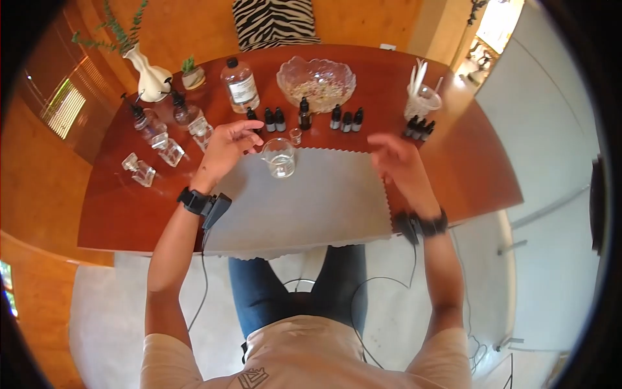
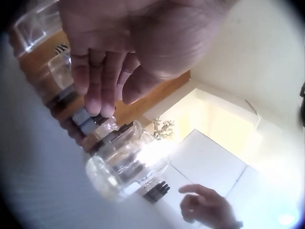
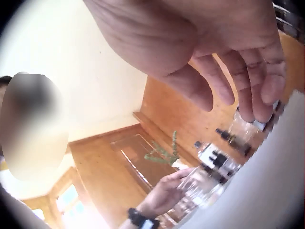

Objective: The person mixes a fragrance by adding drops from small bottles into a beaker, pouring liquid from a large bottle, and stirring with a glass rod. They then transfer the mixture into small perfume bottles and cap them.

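My left hand (image 1: pixel 228 148) hovers at the back left of the grey mat (image 1: pixel 304 211), its fingers loosely bent and holding nothing. Just right of its fingertips stands a glass beaker (image 1: pixel 281 167) with some clear liquid in the bottom. A tiny glass cup (image 1: pixel 295 136) sits behind the beaker. Small black bottles (image 1: pixel 275 120) stand beyond the left fingers, with a taller dark dropper bottle (image 1: pixel 304 117) beside them. Over the mat's right edge my right hand (image 1: pixel 402 161) is raised, fingers relaxed with nothing in them; it looks slightly blurred. More small black bottles (image 1: pixel 347 122) stand behind the mat.
Perfume bottles (image 1: pixel 170 150) and pump bottles (image 1: pixel 148 124) crowd the left side. Along the back are a large labelled bottle (image 1: pixel 241 87), a glass bowl of petal-like bits (image 1: pixel 317 81) and a white vase (image 1: pixel 148 74). At right stands a textured glass (image 1: pixel 424 100) holding white strips.
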`<state>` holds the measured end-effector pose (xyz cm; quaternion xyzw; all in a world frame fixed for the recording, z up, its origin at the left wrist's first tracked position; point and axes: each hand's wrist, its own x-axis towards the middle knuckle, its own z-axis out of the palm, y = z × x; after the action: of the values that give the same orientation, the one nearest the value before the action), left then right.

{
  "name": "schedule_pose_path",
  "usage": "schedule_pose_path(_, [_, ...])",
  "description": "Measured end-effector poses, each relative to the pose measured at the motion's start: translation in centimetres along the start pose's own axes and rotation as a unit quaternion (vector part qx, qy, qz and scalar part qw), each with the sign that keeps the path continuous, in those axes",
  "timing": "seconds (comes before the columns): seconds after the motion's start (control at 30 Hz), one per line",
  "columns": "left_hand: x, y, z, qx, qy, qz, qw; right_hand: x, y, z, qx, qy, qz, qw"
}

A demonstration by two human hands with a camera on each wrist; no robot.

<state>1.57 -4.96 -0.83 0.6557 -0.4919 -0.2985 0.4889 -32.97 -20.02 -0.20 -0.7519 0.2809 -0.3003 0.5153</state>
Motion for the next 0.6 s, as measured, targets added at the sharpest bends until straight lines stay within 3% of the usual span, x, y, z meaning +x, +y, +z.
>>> schedule_pose_path(0.23, [1.2, -2.7, -0.1, -0.113, 0.029, 0.017, 0.993, 10.7, 3.4, -1.0, -0.168, 0.039, 0.007, 0.985])
schedule_pose_path(0.37, [0.7, -3.4, -0.7, -0.143, 0.031, 0.011, 0.989, 12.9, 6.0, -0.3, -0.22, 0.031, -0.046, 0.974])
schedule_pose_path(0.47, [0.6, -3.5, -1.0, -0.143, 0.03, 0.009, 0.989, 13.3, 7.0, -0.7, -0.149, 0.009, -0.041, 0.988])
schedule_pose_path(0.6, [0.5, -3.1, -0.7, -0.134, 0.016, 0.009, 0.991, 12.5, 6.8, -1.7, -0.169, 0.067, -0.059, 0.982])
